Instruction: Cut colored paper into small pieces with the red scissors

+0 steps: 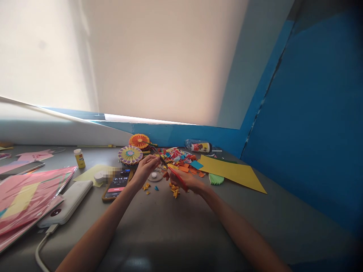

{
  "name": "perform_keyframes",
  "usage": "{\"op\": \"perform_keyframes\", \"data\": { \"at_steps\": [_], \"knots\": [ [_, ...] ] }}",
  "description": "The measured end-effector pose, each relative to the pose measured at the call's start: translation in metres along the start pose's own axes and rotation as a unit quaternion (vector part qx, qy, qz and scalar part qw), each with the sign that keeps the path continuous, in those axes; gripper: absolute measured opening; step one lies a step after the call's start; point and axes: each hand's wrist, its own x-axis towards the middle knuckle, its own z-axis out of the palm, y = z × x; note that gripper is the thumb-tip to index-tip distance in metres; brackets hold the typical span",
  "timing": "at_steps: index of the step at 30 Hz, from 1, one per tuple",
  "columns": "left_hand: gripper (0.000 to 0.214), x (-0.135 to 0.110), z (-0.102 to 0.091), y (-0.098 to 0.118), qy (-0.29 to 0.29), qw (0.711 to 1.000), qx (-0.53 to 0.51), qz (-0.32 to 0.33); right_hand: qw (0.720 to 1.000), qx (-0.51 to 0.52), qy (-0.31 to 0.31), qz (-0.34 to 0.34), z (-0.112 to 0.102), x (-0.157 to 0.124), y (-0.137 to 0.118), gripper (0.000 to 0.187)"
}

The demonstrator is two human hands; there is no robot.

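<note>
My right hand is shut on a pair of red-handled scissors, whose dark blades point up and left. My left hand is curled close to the blades, and its fingers hide whatever they may pinch. A small yellow paper piece lies by the scissors. Below my hands are orange-yellow paper scraps on the grey table. Just behind them sits a small glass dish. A heap of multicoloured paper scraps lies beyond my hands.
Pleated paper rosettes stand at the back, near a yellow card sheet. To the left lie a phone showing a timer, a glue bottle, a corded white power bank and pink paper sheets. A blue wall rises right.
</note>
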Motion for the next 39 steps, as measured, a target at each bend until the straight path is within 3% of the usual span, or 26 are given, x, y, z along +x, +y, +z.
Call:
{"op": "perform_keyframes", "data": {
  "at_steps": [14, 22, 30, 39],
  "knots": [
    [0.027, 0.0, -0.003, -0.004, -0.007, 0.999, 0.039, 0.015, 0.999, 0.045, 0.001, -0.025, 0.005, 0.014, 0.026, 0.045],
    [0.027, -0.002, 0.0, 0.0, -0.014, 0.997, 0.07, 0.031, 0.999, -0.027, 0.035, -0.011, -0.001, 0.01, 0.02, 0.059],
    [0.028, -0.001, 0.0, 0.002, 0.025, 0.999, 0.035, 0.017, 0.999, -0.04, 0.023, -0.002, -0.004, 0.007, 0.008, 0.052],
    [0.029, 0.002, -0.002, 0.001, 0.037, 0.998, 0.039, 0.025, 0.999, -0.034, 0.012, -0.021, -0.005, 0.01, 0.013, 0.048]
  ]
}}
